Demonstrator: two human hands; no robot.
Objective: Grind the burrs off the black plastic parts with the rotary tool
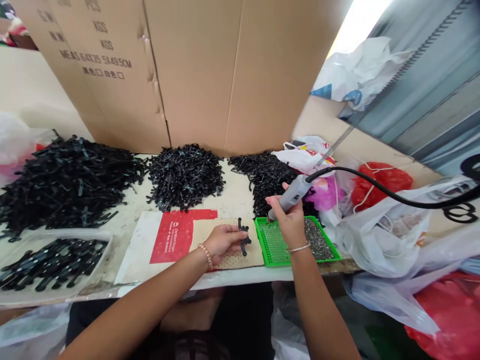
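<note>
Between the thumb and fingers of my left hand [222,244] is a small black plastic part [244,242] with several rounded arm ends. It is held just over a tan textured pad [252,258] on the table. My right hand [289,225] wraps round a grey electric screwdriver [294,194], its lower end pointing down at a green tray [267,255]. A perforated plate fills the tray's left side, and many small metal screws [317,241] lie on its right. The screwdriver's tip is largely hidden by my right hand.
Black parts lie in heaps at the left [71,180], middle [186,177] and right [268,180]. A clear bin [107,250] holds more. A cardboard box [195,75] stands behind. The screwdriver's black cable [390,196] runs right, above plastic bags [397,230]. A coiled spring [375,102] hangs overhead.
</note>
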